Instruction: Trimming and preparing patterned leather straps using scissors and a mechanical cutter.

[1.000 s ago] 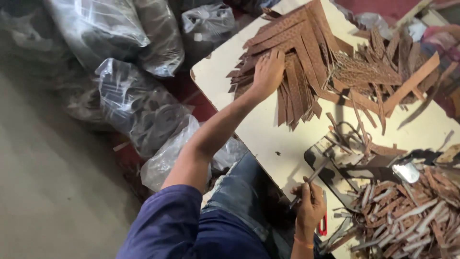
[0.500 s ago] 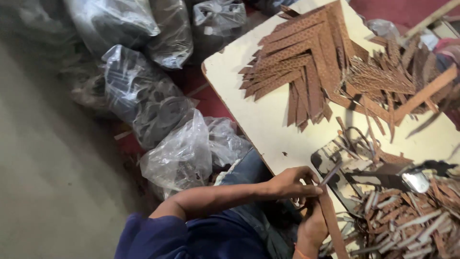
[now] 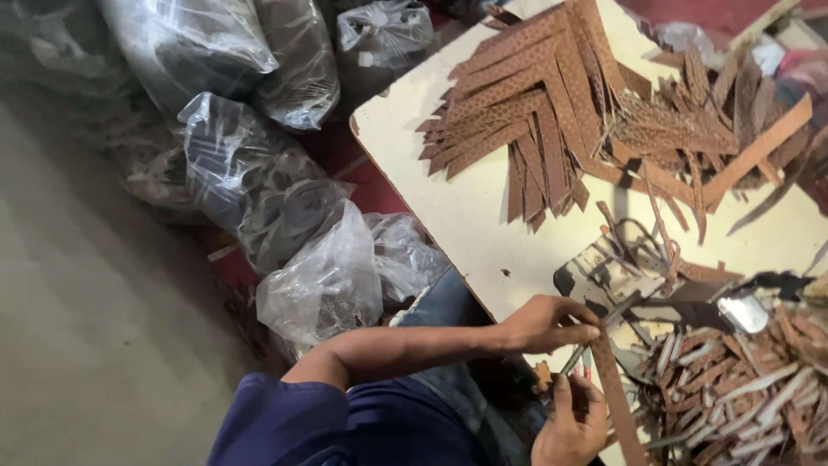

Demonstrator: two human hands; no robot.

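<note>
In the head view, a long brown strip (image 3: 617,393) is held at the near edge of the cream desk (image 3: 483,224). The left hand (image 3: 548,324) is closed in a pinch on the strip's upper end, thumb and fingers pressed together. The right hand (image 3: 573,423) is curled shut just below it, around what appears to be a pair of scissors (image 3: 576,358) with red-tipped handles, though the blades are too blurred for certainty. The strip hangs down past the right hand toward the lower edge of the picture.

Several risks can be judged from this. The fingertips of the left hand lie very near the blades, so a nick could be caused by a hurried cut. The pinch is made at one end only, so the strip could twist and be cut crooked. Just to the right lies a heap of trimmed pieces (image 3: 742,388), and beyond it, on the far part of the desk, a fanned pile of uncut strips (image 3: 535,112); either could be disturbed by a sweeping elbow. Clear plastic bags (image 3: 319,276) stand on the floor beside the desk, where dropped offcuts could be lost.
</note>
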